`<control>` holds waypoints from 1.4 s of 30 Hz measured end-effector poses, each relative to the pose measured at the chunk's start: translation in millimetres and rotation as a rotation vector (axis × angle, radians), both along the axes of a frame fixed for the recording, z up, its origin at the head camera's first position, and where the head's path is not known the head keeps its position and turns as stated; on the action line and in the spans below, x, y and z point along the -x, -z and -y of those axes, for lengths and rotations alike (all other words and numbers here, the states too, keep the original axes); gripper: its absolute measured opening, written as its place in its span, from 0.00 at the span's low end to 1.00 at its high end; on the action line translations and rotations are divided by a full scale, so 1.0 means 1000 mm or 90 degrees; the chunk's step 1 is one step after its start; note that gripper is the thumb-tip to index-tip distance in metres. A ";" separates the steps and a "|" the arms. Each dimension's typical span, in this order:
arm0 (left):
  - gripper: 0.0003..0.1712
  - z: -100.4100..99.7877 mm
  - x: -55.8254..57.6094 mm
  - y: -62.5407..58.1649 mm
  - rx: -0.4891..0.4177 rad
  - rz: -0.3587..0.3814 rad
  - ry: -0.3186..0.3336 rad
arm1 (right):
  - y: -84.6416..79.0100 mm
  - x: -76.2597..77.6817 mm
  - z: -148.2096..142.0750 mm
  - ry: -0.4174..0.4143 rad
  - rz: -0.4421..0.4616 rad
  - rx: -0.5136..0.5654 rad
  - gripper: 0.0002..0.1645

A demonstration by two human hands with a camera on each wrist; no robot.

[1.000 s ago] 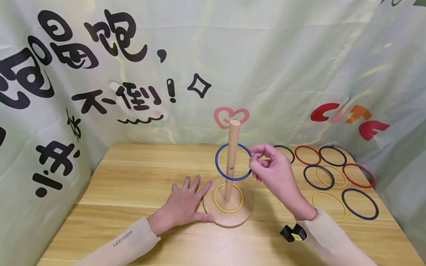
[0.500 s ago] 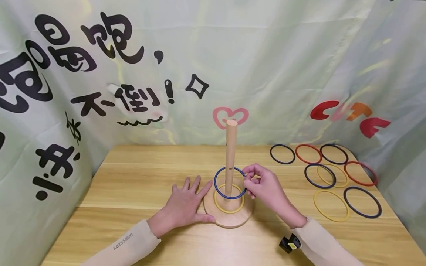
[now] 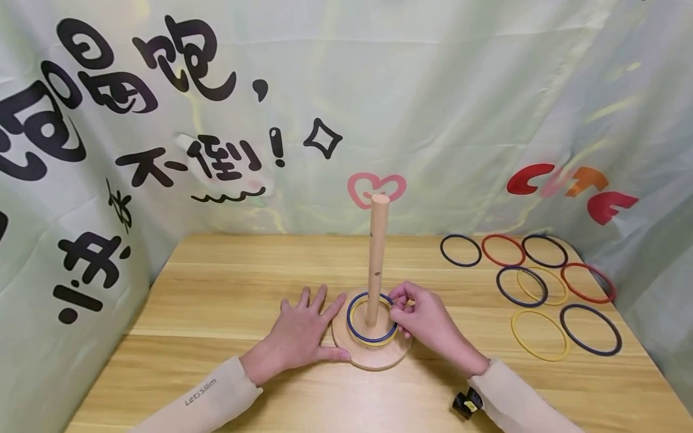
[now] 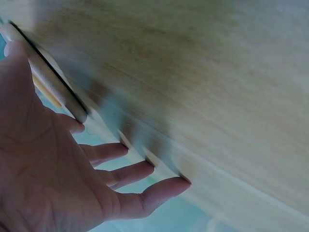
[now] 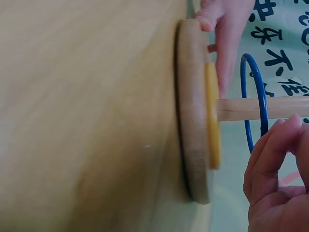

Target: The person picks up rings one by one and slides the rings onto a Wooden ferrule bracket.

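Observation:
A wooden peg (image 3: 378, 252) stands upright on a round wooden base (image 3: 373, 359). My right hand (image 3: 425, 322) pinches the right side of a blue ring (image 3: 351, 325), which encircles the peg low down. The right wrist view shows this blue ring (image 5: 263, 96) still apart from the base, above a yellow ring (image 5: 214, 116) that lies on it. My left hand (image 3: 300, 331) lies spread with straight fingers at the base's left edge, its thumb touching the rim. In the left wrist view the left hand (image 4: 53, 169) is spread against the tabletop beside the base (image 4: 53, 82).
To the right on the wooden table (image 3: 227, 264) lie several loose rings, among them a red ring (image 3: 503, 236), a yellow ring (image 3: 514, 343) and a dark blue ring (image 3: 565, 328). A printed curtain (image 3: 433, 108) hangs behind the table. A black device (image 3: 467, 404) is at the right wrist.
My right hand has lowered the blue ring along the peg, from about mid-height to near the base. My left hand has stayed in place.

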State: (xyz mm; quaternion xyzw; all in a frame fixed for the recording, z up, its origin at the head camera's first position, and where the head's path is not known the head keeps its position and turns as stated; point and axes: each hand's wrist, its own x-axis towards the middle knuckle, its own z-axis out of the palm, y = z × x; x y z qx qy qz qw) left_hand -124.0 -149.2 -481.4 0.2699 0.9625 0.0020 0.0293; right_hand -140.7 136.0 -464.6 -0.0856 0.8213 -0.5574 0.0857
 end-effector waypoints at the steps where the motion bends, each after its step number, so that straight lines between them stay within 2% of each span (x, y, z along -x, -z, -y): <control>1: 0.69 0.000 0.000 0.000 0.001 -0.004 0.001 | 0.002 0.000 0.000 0.002 0.003 -0.002 0.14; 13: 0.69 -0.001 0.001 0.001 0.012 -0.024 0.006 | 0.013 0.003 -0.002 -0.009 -0.007 -0.031 0.13; 18: 0.69 0.000 0.000 0.000 0.010 -0.025 0.006 | 0.011 0.002 -0.008 -0.015 -0.011 -0.062 0.11; 21: 0.69 0.000 0.000 0.000 0.007 -0.023 0.007 | 0.006 -0.001 -0.018 -0.008 -0.039 -0.094 0.10; 30: 0.69 -0.001 -0.001 -0.003 0.008 -0.023 0.010 | -0.007 -0.019 -0.082 0.016 -0.213 -0.198 0.12; 33: 0.69 -0.001 -0.001 -0.005 0.009 -0.022 0.009 | -0.007 -0.027 -0.108 0.033 -0.248 -0.233 0.12; 38: 0.69 -0.001 -0.001 -0.005 0.011 -0.020 0.010 | -0.002 -0.040 -0.147 0.089 -0.316 -0.346 0.14; 41: 0.69 -0.002 -0.001 -0.005 0.011 -0.021 0.011 | 0.002 -0.047 -0.165 0.119 -0.332 -0.401 0.15; 42: 0.69 -0.002 -0.001 -0.004 0.011 -0.021 0.012 | 0.003 -0.049 -0.170 0.125 -0.318 -0.412 0.15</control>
